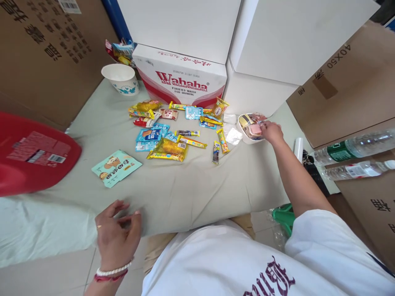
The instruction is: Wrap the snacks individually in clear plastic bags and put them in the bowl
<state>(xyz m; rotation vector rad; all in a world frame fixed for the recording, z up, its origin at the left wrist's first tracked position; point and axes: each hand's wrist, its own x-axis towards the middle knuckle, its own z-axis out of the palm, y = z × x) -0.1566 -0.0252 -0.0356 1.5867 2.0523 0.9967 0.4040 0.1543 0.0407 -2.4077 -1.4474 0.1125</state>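
My right hand [271,131] reaches out to a small white bowl [243,133] at the right of the cloth-covered table [185,189]; its fingers are closed on a pink packet [255,130] in the bowl. My left hand [117,234] hovers over the table's near edge, fingers loosely apart, holding nothing. Several snack packets [168,149] lie scattered in the middle of the cloth. A teal packet [116,167] lies apart, nearer my left hand.
A paper cup [121,79] stands at the back left. A Wahaha carton [182,78] and white boxes line the back. Brown cartons stand on both sides, a red object [31,152] at left, two water bottles [354,158] at right.
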